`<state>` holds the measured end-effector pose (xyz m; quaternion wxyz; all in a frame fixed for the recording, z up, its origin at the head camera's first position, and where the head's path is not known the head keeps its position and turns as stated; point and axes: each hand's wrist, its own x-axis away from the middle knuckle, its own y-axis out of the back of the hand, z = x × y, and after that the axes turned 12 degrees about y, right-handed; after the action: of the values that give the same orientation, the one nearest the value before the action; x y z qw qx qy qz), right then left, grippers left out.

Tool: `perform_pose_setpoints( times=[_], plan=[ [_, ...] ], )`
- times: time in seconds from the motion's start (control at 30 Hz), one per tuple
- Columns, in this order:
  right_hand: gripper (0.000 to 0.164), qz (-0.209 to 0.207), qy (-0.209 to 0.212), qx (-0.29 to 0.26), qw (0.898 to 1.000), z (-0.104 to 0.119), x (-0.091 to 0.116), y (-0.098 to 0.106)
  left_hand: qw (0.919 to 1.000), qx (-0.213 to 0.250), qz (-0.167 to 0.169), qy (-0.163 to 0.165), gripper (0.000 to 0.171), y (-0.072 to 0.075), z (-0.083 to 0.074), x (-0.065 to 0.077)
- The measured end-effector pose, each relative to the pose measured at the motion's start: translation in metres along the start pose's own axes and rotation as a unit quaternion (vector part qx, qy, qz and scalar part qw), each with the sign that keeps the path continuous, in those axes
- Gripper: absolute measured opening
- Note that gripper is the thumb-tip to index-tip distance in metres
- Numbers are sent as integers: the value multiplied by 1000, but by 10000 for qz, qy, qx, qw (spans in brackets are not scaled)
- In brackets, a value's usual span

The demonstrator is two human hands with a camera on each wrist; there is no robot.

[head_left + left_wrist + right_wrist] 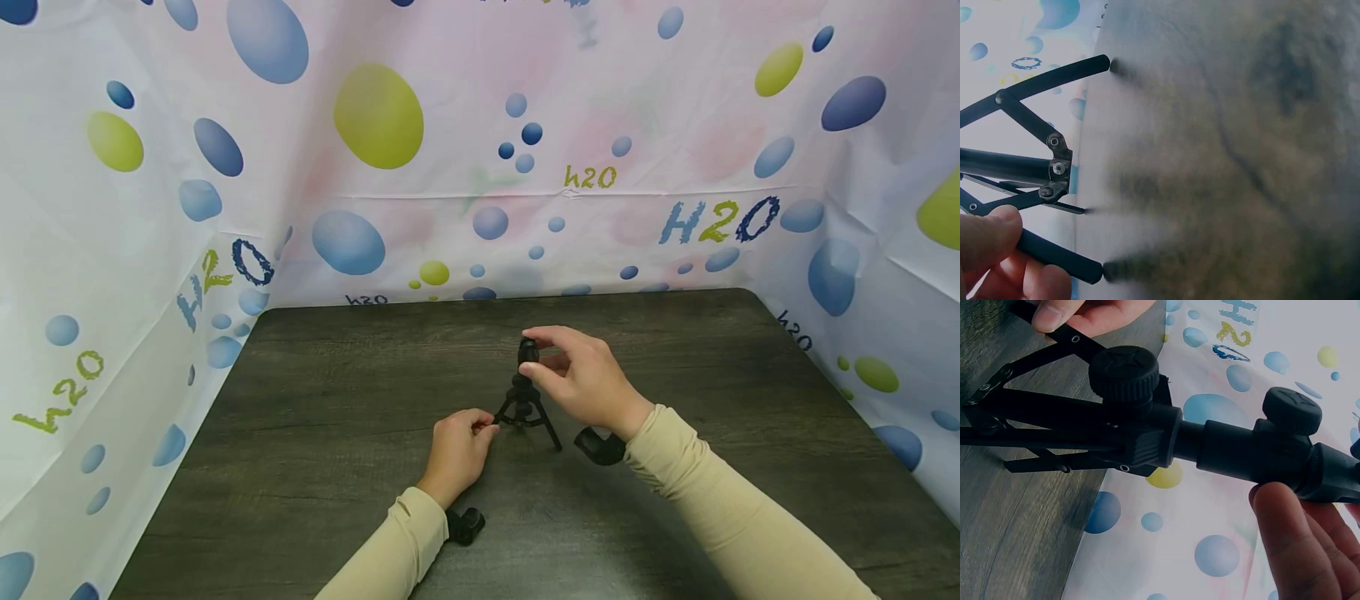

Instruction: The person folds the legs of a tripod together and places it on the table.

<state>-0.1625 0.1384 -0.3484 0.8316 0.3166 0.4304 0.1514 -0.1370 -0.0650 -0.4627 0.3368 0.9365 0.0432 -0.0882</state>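
Observation:
A small black tripod [522, 398] stands upright on the dark wooden table, its legs spread and joined by hinged braces. My right hand [588, 379] grips its top section from the right, thumb in front and fingers behind. In the right wrist view that thumb [1288, 534] lies against the tripod head [1272, 456], just below a ribbed knob. My left hand [459, 450] pinches one leg between thumb and fingers, low on the left side. The left wrist view shows this leg [1063, 257] between the fingertips, its rounded foot at or close to the tabletop.
The dark wood-grain table [360, 367] reaches back to a white curtain [450, 167] printed with blue and green dots and H2O lettering, which also hangs at both sides. Black wrist cameras [467, 526] are strapped under both wrists, close to the tabletop.

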Motion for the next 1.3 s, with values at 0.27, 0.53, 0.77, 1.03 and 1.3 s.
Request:
perform_pose_setpoints(
  times=[0.27, 0.53, 0.77, 1.03, 1.3],
  plan=[
    [42, -44, 81, -24, 10000, 0, 0, -2, 10000, 87, -7, 7, 7, -1, 1, 0],
    [42, -80, 118, -63, 9999, -1, 0, -4, 9998, 147, 13, 127, 4, -1, 1, 1],
    [42, -90, 75, -93, 9999, -2, 0, -5, 9990, 258, 59, 352, 3, -2, 1, 0],
    [42, -133, 62, -130, 9998, -2, -1, -5, 9970, 352, 181, 662, 3, -2, 0, -1],
    [41, -146, 77, -210, 9996, -4, -1, -7, 9955, 442, 152, 819, 4, -2, -1, -1]
  ],
)
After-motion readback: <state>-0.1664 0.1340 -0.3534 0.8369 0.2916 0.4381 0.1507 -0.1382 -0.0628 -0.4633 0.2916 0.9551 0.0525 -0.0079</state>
